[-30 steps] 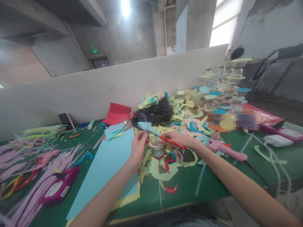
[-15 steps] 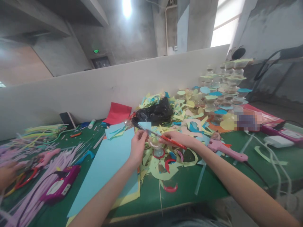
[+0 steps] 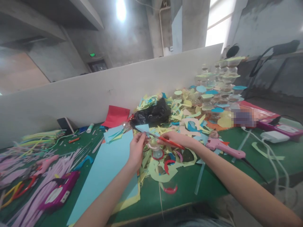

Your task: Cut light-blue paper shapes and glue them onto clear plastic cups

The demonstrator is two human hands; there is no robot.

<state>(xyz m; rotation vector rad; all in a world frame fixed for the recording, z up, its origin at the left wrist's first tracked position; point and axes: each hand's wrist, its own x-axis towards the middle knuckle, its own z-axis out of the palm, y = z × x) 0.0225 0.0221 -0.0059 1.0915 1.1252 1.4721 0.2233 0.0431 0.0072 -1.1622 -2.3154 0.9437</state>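
Observation:
Near the middle of the head view, my left hand point(image 3: 137, 145) pinches a small piece of light blue paper point(image 3: 142, 128). My right hand point(image 3: 174, 138) is wrapped round the red handles of a pair of scissors point(image 3: 170, 142). Their blades point left and reach the blue paper just above my left fingertips. Below the scissors stands a small clear plastic piece with a red rim point(image 3: 157, 153), among yellow-green paper scraps point(image 3: 163, 171). Large light blue sheets point(image 3: 107, 170) lie under and beside my left forearm.
A black plastic bag point(image 3: 152, 113) sits behind my hands. Stacked clear cups point(image 3: 227, 85) stand at the back right, with a pink glue gun point(image 3: 223, 147) before them. At the left are lilac strips point(image 3: 50, 171), a purple box point(image 3: 60, 190) and pliers point(image 3: 28, 181).
The blades now lie across the blue paper, which looks narrower and tilted. The other person's hand at the far left has gone out of view. The view has shifted slightly.

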